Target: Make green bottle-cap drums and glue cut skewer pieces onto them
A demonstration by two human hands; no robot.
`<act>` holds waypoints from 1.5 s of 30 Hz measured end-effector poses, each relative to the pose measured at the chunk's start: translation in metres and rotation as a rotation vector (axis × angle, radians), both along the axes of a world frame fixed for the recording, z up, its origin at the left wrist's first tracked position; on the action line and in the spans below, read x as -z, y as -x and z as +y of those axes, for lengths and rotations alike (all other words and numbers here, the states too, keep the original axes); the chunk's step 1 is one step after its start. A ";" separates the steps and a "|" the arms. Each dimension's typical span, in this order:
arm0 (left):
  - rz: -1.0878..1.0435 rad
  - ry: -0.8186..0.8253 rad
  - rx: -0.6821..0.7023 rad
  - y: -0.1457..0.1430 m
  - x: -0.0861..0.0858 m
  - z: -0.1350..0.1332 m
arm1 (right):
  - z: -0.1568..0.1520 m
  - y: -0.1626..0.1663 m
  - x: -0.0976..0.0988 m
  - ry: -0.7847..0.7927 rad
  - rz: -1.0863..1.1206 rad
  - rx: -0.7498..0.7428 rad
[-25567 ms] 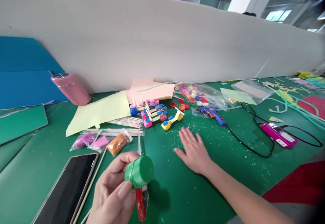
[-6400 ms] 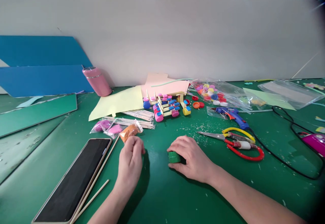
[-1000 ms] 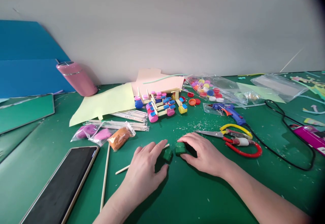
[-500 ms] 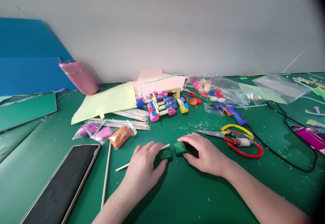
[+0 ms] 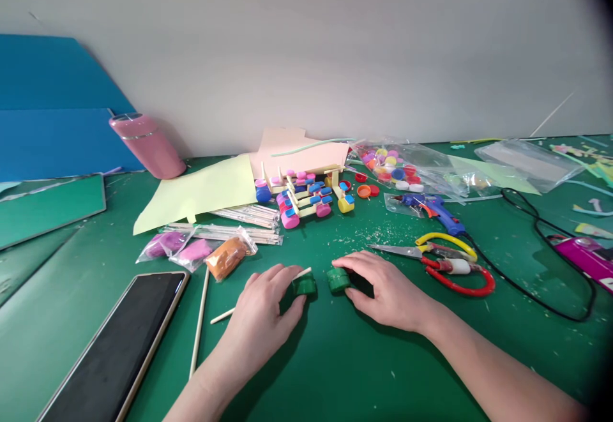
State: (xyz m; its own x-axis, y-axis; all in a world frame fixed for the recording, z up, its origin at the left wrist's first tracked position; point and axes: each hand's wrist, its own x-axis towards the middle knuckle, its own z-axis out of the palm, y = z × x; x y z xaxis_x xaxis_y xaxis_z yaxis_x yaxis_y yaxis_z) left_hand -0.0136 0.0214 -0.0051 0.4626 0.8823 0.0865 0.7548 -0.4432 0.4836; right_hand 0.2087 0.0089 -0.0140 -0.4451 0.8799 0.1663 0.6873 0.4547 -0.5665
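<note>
At the near middle of the green table (image 5: pixel 335 371), the person's left hand (image 5: pixel 261 310) is half curled, with thumb and fingertips pinching a green cap (image 5: pixel 304 285) that sits on the table. At that cap's three o'clock, close but apart from it, a second green cap (image 5: pixel 338 279) is gripped under the bent fingers of the right hand (image 5: pixel 383 288). A thin wooden stick (image 5: pixel 223 314) runs out from under the left hand toward eight o'clock. Scissors (image 5: pixel 445 265) lie at the right hand's two o'clock, and a tablet (image 5: pixel 110 352) lies at the left hand's eight o'clock.

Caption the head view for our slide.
Left hand holds one small green plastic cap, right hand the other green cap, on a green table.
</note>
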 end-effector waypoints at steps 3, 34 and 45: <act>0.001 0.001 -0.002 0.003 -0.002 0.002 | 0.000 0.000 -0.001 0.004 -0.008 -0.001; 0.091 -0.536 0.177 -0.015 -0.006 -0.024 | -0.014 0.020 -0.005 -0.287 0.275 -0.059; 0.261 -0.393 0.094 -0.013 -0.007 -0.024 | -0.006 0.010 0.001 -0.256 0.229 -0.011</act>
State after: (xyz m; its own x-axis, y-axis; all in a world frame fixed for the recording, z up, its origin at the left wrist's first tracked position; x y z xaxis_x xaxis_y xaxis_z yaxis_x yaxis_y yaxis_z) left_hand -0.0010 -0.0023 0.0019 0.5895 0.7593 0.2755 0.7765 -0.6267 0.0657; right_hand 0.1990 0.0029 -0.0145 -0.3797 0.7922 0.4778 0.5502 0.6086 -0.5718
